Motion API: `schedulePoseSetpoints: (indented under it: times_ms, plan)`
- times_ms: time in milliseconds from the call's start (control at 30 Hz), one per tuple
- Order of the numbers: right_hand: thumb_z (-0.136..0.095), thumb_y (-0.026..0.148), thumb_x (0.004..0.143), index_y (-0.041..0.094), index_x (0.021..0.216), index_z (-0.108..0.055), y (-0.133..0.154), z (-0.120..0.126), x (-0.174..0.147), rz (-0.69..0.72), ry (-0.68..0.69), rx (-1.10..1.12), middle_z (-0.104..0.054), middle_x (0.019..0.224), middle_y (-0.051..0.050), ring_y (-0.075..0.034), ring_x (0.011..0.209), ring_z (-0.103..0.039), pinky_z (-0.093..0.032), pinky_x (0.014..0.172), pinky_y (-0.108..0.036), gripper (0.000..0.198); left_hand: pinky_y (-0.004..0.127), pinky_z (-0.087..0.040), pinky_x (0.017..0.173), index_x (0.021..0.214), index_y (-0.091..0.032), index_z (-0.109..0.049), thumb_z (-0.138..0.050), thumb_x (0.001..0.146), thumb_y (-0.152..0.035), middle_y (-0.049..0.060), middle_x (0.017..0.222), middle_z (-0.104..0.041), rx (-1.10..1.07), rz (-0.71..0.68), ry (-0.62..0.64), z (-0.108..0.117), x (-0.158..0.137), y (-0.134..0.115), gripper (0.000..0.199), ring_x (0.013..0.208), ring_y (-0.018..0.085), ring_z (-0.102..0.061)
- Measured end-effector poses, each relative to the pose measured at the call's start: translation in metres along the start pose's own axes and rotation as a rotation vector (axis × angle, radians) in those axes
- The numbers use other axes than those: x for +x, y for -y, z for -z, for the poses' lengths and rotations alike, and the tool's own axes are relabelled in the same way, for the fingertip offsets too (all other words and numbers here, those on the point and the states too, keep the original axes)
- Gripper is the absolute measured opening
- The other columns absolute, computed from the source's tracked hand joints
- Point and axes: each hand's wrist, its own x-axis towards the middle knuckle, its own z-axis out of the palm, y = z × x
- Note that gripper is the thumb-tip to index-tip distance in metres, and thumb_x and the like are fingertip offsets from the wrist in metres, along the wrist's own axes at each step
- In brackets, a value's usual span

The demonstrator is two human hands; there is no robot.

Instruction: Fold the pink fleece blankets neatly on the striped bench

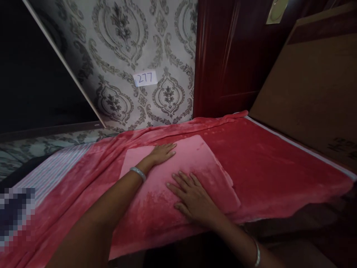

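Head view | left hand (162,153): fingers straight, slightly parted, flat on far part of folded, pale-pink, four-sided plush cloth (186,160) | right hand (192,197): fingers fanned wide, palm down on its nearer part; grasping nothing | cloth lies atop spread red plush blanket (251,160)

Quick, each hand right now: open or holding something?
Left hand: open, palm down on the pink cloth.
Right hand: open, palm down there too.
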Motion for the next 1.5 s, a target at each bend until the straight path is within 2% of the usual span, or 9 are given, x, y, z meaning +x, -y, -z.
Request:
schedulePoseSetpoints:
  times_ms: [100,400,667,833,933,1033,1100,1267,1500]
  plan:
    - [-0.055,0.040,0.101,0.034,0.161,-0.032,0.001,0.002,0.001,-0.010,0.017,-0.008,-0.028,0.168,-0.004,-0.029,0.155,-0.023,-0.020,0.124,-0.059,0.065,0.035,-0.028,0.124,0.157,-0.027,-0.040,-0.032,0.101,-0.057,0.002,0.162,-0.041,-0.082,-0.007,-0.028,-0.001,0.007,0.007,0.064,0.149,0.019,-0.040]
    - [-0.054,0.037,0.100,0.035,0.162,-0.029,0.003,0.003,0.002,-0.028,0.026,-0.005,-0.028,0.168,-0.003,-0.028,0.155,-0.022,-0.018,0.125,-0.056,0.066,0.033,-0.028,0.124,0.157,-0.023,-0.040,-0.031,0.103,-0.053,0.003,0.161,-0.044,-0.065,-0.003,-0.097,-0.009,0.006,0.011,0.063,0.149,0.018,-0.040]
    - [-0.049,0.046,0.104,0.032,0.159,-0.036,0.007,0.021,0.008,-0.071,0.118,0.045,-0.029,0.167,-0.005,-0.029,0.156,-0.018,-0.015,0.124,-0.059,0.058,0.062,-0.017,0.125,0.154,-0.021,-0.044,-0.041,0.102,-0.045,0.014,0.164,-0.038,0.178,0.087,-0.184,0.010,-0.006,-0.015,0.058,0.153,0.032,-0.032]
    - [-0.050,0.046,0.105,0.026,0.142,-0.060,0.030,0.043,0.035,0.031,0.110,0.114,-0.049,0.155,-0.011,-0.029,0.145,-0.040,-0.023,0.122,-0.058,0.044,0.040,-0.032,0.123,0.144,-0.020,-0.057,-0.028,0.105,-0.048,0.008,0.153,-0.054,-0.032,-0.096,-0.149,0.023,-0.040,-0.020,0.057,0.146,0.022,-0.045]
    - [-0.050,0.048,0.105,0.026,0.142,-0.060,0.041,0.034,0.050,0.147,0.106,0.159,-0.049,0.155,-0.011,-0.027,0.144,-0.041,-0.025,0.122,-0.054,0.045,0.047,-0.027,0.125,0.150,-0.025,-0.050,-0.026,0.104,-0.052,0.006,0.159,-0.047,-0.029,-0.114,-0.058,0.019,-0.064,-0.017,0.059,0.149,0.022,-0.040]
    - [-0.052,0.051,0.103,0.029,0.153,-0.048,0.045,0.013,0.052,0.187,0.113,0.158,-0.033,0.166,-0.009,-0.027,0.154,-0.023,-0.015,0.125,-0.057,0.055,0.066,-0.014,0.123,0.157,-0.031,-0.037,-0.035,0.103,-0.052,0.005,0.169,-0.027,0.112,-0.017,0.005,0.010,-0.079,-0.010,0.059,0.157,0.030,-0.020]
    - [-0.051,0.052,0.104,0.030,0.156,-0.042,0.044,0.002,0.049,0.188,0.115,0.153,-0.026,0.168,-0.007,-0.026,0.156,-0.018,-0.009,0.126,-0.056,0.058,0.069,-0.011,0.122,0.160,-0.032,-0.030,-0.035,0.103,-0.052,0.005,0.171,-0.019,0.153,0.026,0.013,0.006,-0.081,-0.005,0.061,0.159,0.031,-0.013]
    - [-0.050,0.053,0.104,0.031,0.157,-0.041,0.041,-0.005,0.042,0.180,0.112,0.133,-0.024,0.169,-0.005,-0.027,0.156,-0.019,-0.005,0.127,-0.055,0.058,0.067,-0.009,0.123,0.161,-0.033,-0.027,-0.030,0.104,-0.054,0.004,0.171,-0.019,0.129,0.081,0.040,0.009,-0.065,0.012,0.062,0.159,0.030,-0.012]
    - [-0.050,0.052,0.103,0.032,0.157,-0.041,0.041,-0.005,0.044,0.166,0.114,0.146,-0.027,0.168,-0.004,-0.026,0.156,-0.018,-0.009,0.127,-0.054,0.058,0.061,-0.013,0.125,0.159,-0.035,-0.031,-0.027,0.104,-0.056,0.002,0.169,-0.028,0.058,0.098,-0.014,0.004,-0.054,0.029,0.059,0.157,0.025,-0.020]
